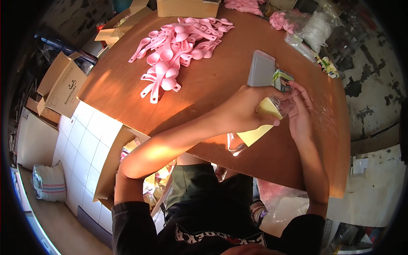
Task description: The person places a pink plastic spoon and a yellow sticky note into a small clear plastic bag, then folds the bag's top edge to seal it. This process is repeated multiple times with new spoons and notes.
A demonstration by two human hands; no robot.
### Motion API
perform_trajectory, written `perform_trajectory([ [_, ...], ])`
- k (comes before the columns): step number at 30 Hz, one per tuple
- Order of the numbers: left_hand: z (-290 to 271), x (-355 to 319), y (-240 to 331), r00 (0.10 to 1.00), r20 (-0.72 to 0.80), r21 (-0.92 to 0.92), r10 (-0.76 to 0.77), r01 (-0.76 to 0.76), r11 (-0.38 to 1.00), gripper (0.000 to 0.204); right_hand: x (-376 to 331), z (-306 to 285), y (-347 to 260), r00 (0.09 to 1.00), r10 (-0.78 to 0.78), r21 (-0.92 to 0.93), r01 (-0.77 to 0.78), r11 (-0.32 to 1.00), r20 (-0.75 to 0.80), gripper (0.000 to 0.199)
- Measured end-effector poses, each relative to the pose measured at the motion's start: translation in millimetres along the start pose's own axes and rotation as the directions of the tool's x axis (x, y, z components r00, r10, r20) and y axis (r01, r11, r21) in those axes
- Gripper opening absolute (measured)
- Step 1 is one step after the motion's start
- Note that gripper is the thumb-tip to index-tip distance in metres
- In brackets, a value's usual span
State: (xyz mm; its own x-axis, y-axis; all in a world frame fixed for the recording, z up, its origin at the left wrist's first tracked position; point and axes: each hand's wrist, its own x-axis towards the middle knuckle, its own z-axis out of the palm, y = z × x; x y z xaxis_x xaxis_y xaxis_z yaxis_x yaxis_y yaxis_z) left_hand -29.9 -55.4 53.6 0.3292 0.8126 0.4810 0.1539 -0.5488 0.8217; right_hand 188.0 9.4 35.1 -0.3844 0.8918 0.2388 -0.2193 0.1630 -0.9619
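Observation:
My left hand (246, 108) is closed round a piece of clear plastic film with something yellow (269, 107) in or behind it, above the right part of the brown table. My right hand (300, 112) meets it from the other side, its fingertips against the crinkled clear plastic (285, 105). Below the left thumb, yellow card (256, 135) lies near the table's front edge, beside a clear plastic sleeve (236, 144). Just beyond my hands are a small green-and-yellow pack (280, 77), partly hidden by my fingers, and a flat translucent grey case (261, 67).
Pink plastic spoons (168, 55) are heaped on the table (204, 89). Plastic bags (316, 29) and more pink pieces (282, 21) lie at the far right. Cardboard boxes (63, 87) stand at the left; an open carton (111, 170) with packets is below my left arm.

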Motion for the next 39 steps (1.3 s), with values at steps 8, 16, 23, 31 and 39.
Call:
perform_trajectory([
  [8,-7,-3,-6,0.979,0.177,-0.405,0.103,-0.023,0.914,0.053,48,129,72,0.789,-0.291,-0.514,0.584,0.628,0.541,0.051],
  [16,-11,-2,-4,0.937,0.3,-0.573,0.178,0.028,0.819,0.055,89,240,96,0.343,-0.358,-0.282,0.936,0.213,0.869,0.041],
  [23,-4,0,-3,0.921,0.307,-0.577,0.238,-0.019,0.817,0.053,102,201,87,0.318,-0.327,-0.285,0.947,0.145,0.89,0.037],
  [31,-5,-1,-3,0.922,0.332,-0.548,0.2,0.016,0.836,0.052,128,130,75,0.391,-0.202,-0.401,0.916,-0.009,0.898,0.038],
  [39,-2,-1,-11,0.929,0.331,-0.524,0.165,0.035,0.851,0.056,99,92,50,0.716,-0.267,-0.542,0.675,0.5,0.645,0.012],
])
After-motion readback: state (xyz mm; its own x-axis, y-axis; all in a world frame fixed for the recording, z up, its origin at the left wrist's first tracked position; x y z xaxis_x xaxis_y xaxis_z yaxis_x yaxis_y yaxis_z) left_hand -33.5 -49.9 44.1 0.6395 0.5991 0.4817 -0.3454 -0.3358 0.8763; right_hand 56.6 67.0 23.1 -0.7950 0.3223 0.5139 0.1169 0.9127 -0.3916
